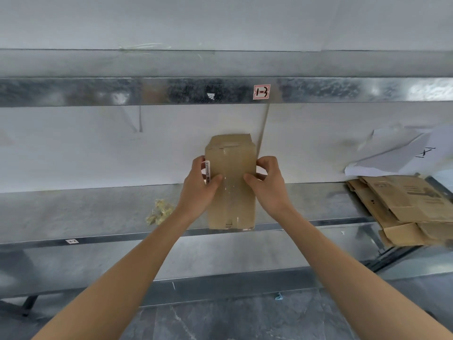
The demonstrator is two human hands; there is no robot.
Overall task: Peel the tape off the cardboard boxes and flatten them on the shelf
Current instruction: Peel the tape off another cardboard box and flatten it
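Note:
A small brown cardboard box [231,192], pressed nearly flat, is held upright above the metal shelf [85,209] in the middle of the view. Clear tape runs down its front face. My left hand [199,190] grips its left edge, thumb on the front, beside a white label strip [207,171] that sticks out from that edge. My right hand [266,182] grips the right edge with the thumb on the front and curled fingers behind. The box's lower end hangs past the shelf's front lip.
A pile of flattened cardboard boxes [407,207] lies at the shelf's right end, with loose white paper [397,155] above it. A crumpled wad of peeled tape [160,212] sits on the shelf to the left. An upper shelf beam [147,92] runs overhead.

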